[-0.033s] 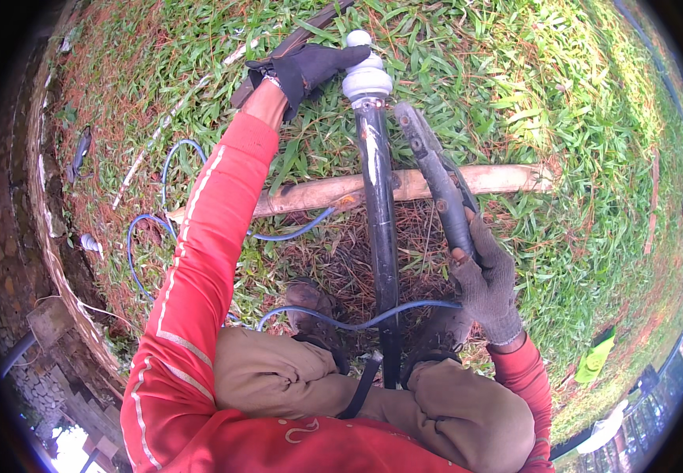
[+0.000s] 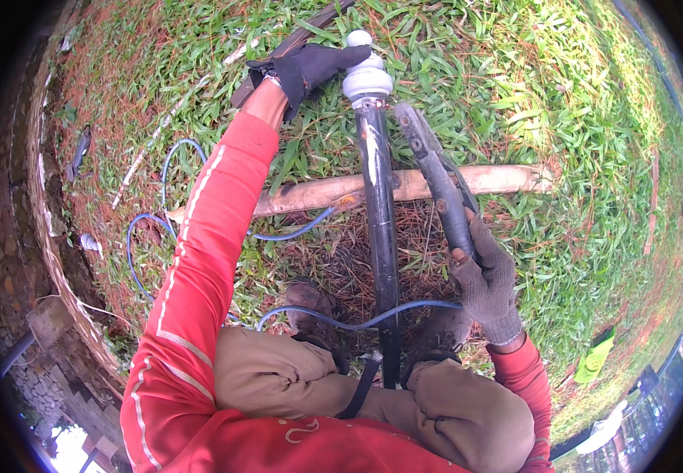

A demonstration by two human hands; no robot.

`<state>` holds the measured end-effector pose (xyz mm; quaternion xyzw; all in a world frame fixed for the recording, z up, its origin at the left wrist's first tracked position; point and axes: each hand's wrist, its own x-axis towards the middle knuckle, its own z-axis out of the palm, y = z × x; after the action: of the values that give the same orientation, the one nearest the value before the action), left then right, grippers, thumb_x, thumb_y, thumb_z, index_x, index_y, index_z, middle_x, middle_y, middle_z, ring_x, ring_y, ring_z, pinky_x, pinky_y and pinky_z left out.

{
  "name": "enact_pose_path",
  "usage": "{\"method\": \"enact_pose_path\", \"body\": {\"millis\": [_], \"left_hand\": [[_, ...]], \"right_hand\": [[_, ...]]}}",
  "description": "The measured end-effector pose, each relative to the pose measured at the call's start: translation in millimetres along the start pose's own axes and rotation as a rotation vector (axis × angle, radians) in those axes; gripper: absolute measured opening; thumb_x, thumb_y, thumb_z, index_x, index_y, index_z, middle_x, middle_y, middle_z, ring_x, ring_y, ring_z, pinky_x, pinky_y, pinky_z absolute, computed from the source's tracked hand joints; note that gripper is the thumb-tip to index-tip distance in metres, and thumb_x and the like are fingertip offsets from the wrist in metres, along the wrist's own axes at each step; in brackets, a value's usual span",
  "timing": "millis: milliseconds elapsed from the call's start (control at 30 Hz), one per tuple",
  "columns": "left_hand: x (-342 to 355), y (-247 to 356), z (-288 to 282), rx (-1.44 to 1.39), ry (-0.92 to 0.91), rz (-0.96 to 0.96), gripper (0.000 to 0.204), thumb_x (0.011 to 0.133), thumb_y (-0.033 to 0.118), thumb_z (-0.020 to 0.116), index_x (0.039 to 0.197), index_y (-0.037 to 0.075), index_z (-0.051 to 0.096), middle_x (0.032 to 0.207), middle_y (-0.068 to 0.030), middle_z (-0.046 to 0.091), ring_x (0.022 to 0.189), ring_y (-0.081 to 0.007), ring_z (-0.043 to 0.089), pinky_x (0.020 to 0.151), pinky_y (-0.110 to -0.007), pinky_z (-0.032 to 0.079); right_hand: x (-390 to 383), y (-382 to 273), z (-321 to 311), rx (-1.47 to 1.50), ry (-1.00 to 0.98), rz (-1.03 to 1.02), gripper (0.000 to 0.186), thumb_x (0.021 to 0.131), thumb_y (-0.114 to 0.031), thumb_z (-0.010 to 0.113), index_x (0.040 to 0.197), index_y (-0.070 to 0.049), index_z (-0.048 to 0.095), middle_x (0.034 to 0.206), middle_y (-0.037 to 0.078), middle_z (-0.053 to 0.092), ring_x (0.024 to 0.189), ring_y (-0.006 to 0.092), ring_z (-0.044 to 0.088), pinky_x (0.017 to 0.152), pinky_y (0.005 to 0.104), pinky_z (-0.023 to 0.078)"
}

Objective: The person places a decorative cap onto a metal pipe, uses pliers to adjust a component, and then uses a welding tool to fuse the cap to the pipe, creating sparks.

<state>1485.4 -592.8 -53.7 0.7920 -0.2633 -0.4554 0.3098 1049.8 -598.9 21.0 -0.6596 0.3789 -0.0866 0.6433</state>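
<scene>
Relation of tool to pole. The right hand [image 2: 487, 280] is holding a dark tool [image 2: 440, 193], its fingers wrapping closely around the lower end. The tool's long axis is slanting up and left, so its far end is sitting just right of the black pole [image 2: 376, 205], below the white knob [image 2: 368, 81]; a strip of grass [image 2: 593, 205] is showing between the 2. Their difference in height cannot be told. The pole is running nearly straight away from the person, lying across a log [image 2: 503, 180]. The left hand [image 2: 310, 71] is nearer the knob, 1 digit lying on it from the left; how far its other fingers are closing cannot be told. A board [image 2: 314, 27] is passing beside that hand. Open grass is spreading right of the tool; nearer the person, 2 boots [image 2: 310, 303] are flanking the pole and a blue hose [image 2: 349, 325] is crossing it.
</scene>
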Motion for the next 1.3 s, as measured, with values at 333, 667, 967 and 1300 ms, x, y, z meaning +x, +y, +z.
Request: {"method": "enact_pose_path", "body": {"millis": [333,667,967,1300], "left_hand": [[12.1,-16.7,-2.8,-0.113,-0.081,0.059,0.064,0.102,0.06,0.072,0.139,0.008,0.076,0.135,-0.007,0.075,0.115,-0.017,0.065,0.099,-0.034,0.047],[26.1,-21.5,-3.3,0.081,-0.017,0.046,0.075,0.097,0.066,0.072,0.141,0.005,0.075,0.147,-0.0163,0.071,0.131,-0.0249,0.065,0.116,-0.039,0.044],[19.4,-18.6,-3.9,0.112,0.013,0.06,0.086,0.091,0.073,0.074,0.14,0.001,0.075,0.145,-0.0212,0.07,0.129,-0.0287,0.067,0.112,-0.041,0.048],[12.6,-34.0,-12.1,0.099,0.059,0.186,0.087,0.089,0.081,0.067,0.13,0.006,0.081,0.132,-0.0198,0.078,0.118,-0.0307,0.075,0.104,-0.042,0.054]], "right_hand": [[-8.6,-12.5,2.8,0.066,-0.008,0.065,0.062,0.105,-0.009,0.062,0.162,0.01,0.045,0.102,0.003,0.069,0.077,0.0049,0.056,0.068,0.0223,0.049],[-3.7,-20.6,13.5,0.087,-0.006,0.105,0.064,0.108,-0.015,0.066,0.165,0.004,0.044,0.091,-0.001,0.065,0.068,0.0034,0.054,0.057,0.0218,0.045],[-3.9,-18.7,13.2,0.09,-0.02,0.105,0.065,0.11,-0.019,0.068,0.165,0.005,0.044,0.091,-0.002,0.065,0.068,0.0032,0.054,0.057,0.0222,0.045],[0.3,-20.6,11.5,0.057,-0.089,0.096,0.064,0.108,-0.014,0.066,0.166,0.003,0.044,0.095,0.0,0.068,0.072,0.0046,0.057,0.063,0.0222,0.048]]}}
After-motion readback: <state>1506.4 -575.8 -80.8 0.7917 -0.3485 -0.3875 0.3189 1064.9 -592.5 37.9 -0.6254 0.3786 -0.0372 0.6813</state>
